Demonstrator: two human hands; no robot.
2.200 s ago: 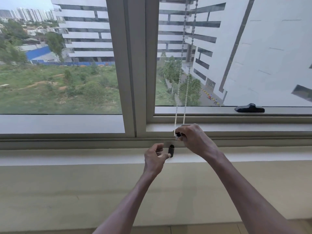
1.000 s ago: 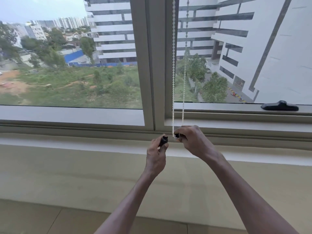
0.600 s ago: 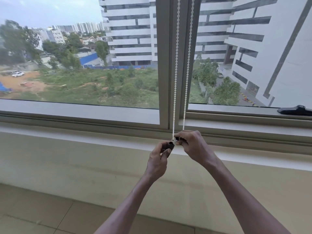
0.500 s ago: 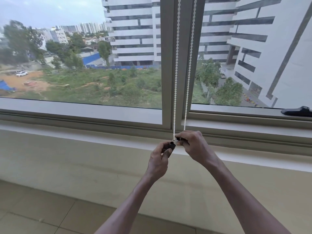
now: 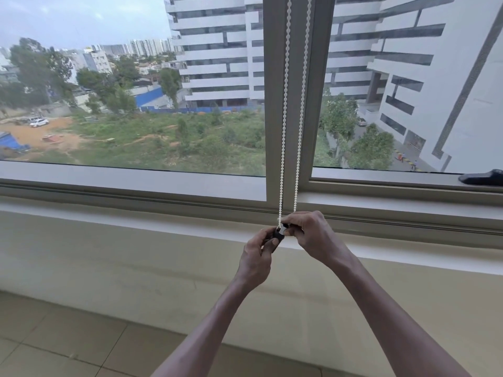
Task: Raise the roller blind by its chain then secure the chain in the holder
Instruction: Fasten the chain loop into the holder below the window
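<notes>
My left hand (image 5: 257,255) has brought the black holder (image 5: 278,235) up against the chain (image 5: 283,137) loop pinched in my right hand (image 5: 310,235); both grip tight; securing looks nearly done.

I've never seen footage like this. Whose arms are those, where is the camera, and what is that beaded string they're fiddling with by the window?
There is no machine here: a person wears a camera on the head, looking down at their own arms. The beaded string is a white blind chain hanging in front of the window frame. The left hand pinches a small black holder, and the right hand grips the chain's bottom loop against it. A black window handle lies at the far right.
</notes>
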